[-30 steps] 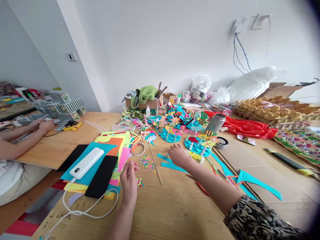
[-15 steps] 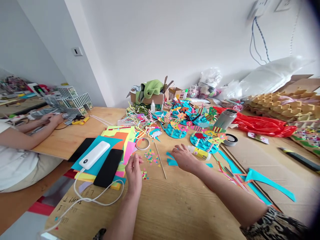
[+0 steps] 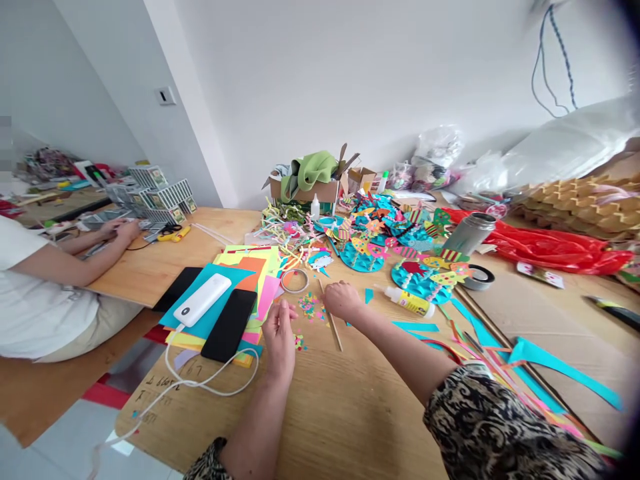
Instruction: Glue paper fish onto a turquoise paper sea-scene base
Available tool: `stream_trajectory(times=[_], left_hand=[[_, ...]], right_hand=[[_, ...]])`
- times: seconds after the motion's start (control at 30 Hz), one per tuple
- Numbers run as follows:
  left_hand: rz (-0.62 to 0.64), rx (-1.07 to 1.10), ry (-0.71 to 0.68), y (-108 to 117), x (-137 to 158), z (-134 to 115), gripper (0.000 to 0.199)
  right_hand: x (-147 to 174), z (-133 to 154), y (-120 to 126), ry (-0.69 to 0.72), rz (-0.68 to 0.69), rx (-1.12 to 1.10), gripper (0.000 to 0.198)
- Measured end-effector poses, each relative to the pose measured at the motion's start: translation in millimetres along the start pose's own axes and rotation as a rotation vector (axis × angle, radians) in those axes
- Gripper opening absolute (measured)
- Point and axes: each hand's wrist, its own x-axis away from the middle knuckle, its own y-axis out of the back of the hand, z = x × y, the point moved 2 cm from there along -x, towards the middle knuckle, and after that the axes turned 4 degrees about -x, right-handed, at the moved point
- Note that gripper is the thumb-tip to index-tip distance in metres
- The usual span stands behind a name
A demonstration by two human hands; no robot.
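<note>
My right hand [image 3: 343, 301] is closed at the table, its fingertips beside the upper part of a thin wooden stick [image 3: 336, 331]. What its fingers hold, if anything, is hidden. My left hand [image 3: 280, 330] is raised with thumb and fingers pressed together; I cannot make out anything between them. Between the hands lie small colored confetti bits [image 3: 311, 305] and a roll of clear tape [image 3: 295, 281]. To the right are a small blue paper piece [image 3: 369, 295], blue paper strips [image 3: 415, 327] and a yellow-labelled glue bottle [image 3: 410, 301].
Colored paper sheets [image 3: 267, 263], a white power bank [image 3: 204, 299] and a black phone [image 3: 230, 325] lie left. Blue bases with paper fish [image 3: 420, 277] stand behind, near a metal flask [image 3: 470, 233]. A utility knife [image 3: 613, 312] lies right. Another person's hands [image 3: 120, 230] work at far left.
My right hand has moved left from the blue paper strips to the wooden stick, and its fingers have closed. My left hand keeps its pinched shape. The view has shifted slightly.
</note>
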Motion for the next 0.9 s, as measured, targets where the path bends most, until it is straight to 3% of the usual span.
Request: stream_trajectory(times=[0.17,0.33,0.57,0.73,0.9], left_hand=[[0.000,-0.014,-0.009,1.2,-1.6,1.4,0.041],[0.005,-0.035,-0.013,2.8,-1.5,-1.5,0.041],[0.019,-0.051,-0.009,1.9,0.5,-4.1,0.042],[0.020,-0.044,0.002,1.7,0.2,-4.7,0.042],[0.091,-0.036,-0.004,3.6,-3.8,-10.3,0.041]], right_hand=[[-20.6,-6.0,1.5,-0.042,0.040,0.012,0.028],[-39.6,-17.4,15.4,-0.081,-0.031,-0.010,0.026],[-49.3,7.4,11.9,-0.030,-0.120,-0.113,0.038],[-47.5,21.5,11.4,-0.072,-0.122,-0.159,0.042],[-21.2,20.0,22.4,-0.079,-0.170,-0.167,0.047]])
